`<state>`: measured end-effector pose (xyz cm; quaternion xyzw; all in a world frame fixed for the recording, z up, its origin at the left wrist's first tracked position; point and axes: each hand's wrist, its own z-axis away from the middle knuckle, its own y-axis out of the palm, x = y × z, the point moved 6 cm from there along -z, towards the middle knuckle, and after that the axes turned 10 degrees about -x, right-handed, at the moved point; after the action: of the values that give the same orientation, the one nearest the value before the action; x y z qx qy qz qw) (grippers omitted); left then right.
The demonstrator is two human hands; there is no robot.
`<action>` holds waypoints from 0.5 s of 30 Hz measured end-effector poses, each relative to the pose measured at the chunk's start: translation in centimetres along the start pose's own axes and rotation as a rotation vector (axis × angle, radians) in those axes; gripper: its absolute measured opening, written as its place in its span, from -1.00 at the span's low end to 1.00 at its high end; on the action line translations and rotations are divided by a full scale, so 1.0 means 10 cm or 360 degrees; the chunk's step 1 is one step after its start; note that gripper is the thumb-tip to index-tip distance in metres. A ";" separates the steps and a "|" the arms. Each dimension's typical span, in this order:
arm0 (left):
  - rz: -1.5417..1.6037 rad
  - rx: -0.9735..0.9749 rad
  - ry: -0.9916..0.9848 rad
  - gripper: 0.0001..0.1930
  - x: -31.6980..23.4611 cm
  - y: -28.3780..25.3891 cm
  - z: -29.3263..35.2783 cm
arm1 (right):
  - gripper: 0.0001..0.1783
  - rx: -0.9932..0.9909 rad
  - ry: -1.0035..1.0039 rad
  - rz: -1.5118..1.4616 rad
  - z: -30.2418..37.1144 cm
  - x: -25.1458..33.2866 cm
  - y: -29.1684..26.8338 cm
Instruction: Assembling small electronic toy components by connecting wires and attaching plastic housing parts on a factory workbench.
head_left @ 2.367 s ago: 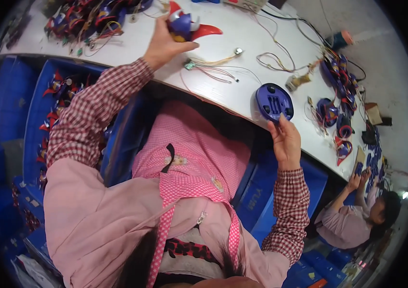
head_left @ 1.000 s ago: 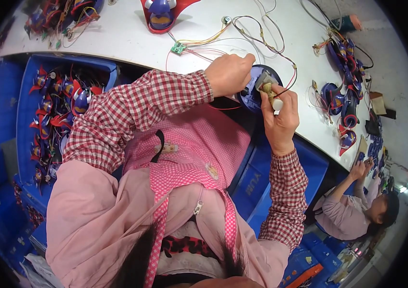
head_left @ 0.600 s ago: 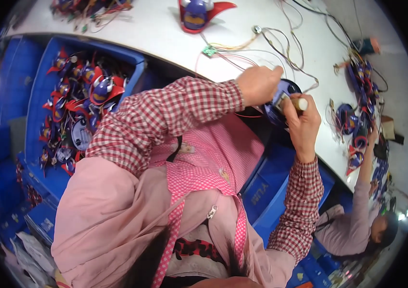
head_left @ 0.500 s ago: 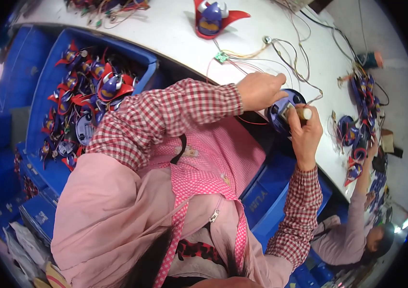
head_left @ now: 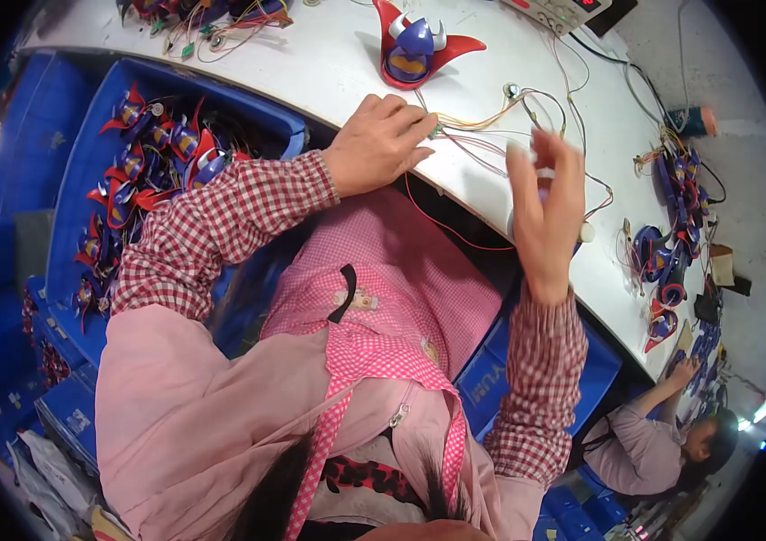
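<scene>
- Left hand (head_left: 378, 144): fingers bent, tips at the green circuit board (head_left: 436, 132); cannot tell if pinched.
- Right hand (head_left: 549, 203): blurred, thumb and fingers seem apart; cannot tell if gripping.
- Board lies near the edge of the white surface (head_left: 333, 63); best handled by its rim, I judge, without tugging.
- Red wire (head_left: 469, 243) dips past that edge: could snag, keep slack.
- Purple toy (head_left: 412, 59) in red cape stands just beyond.
</scene>
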<state>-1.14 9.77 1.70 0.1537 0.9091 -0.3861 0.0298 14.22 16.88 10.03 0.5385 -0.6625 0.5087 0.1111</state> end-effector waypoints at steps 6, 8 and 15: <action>-0.0096 -0.0035 0.0159 -0.61 -0.06 0.08 -0.07 | -0.74 -0.0165 -0.0403 0.0768 -0.77 -0.91 0.55; -0.0112 0.0013 0.0109 -0.59 -0.03 0.06 -0.05 | -0.74 -0.0068 -0.0517 0.0977 -0.82 -0.84 0.69; -0.0095 0.0023 0.0005 -0.55 -0.04 0.03 0.00 | -0.66 0.0302 -0.0236 0.1315 -0.79 -1.02 0.79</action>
<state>-0.69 9.89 1.55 0.1272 0.9105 -0.3932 0.0155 8.52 28.46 2.17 0.2709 -0.7790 0.5291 -0.1997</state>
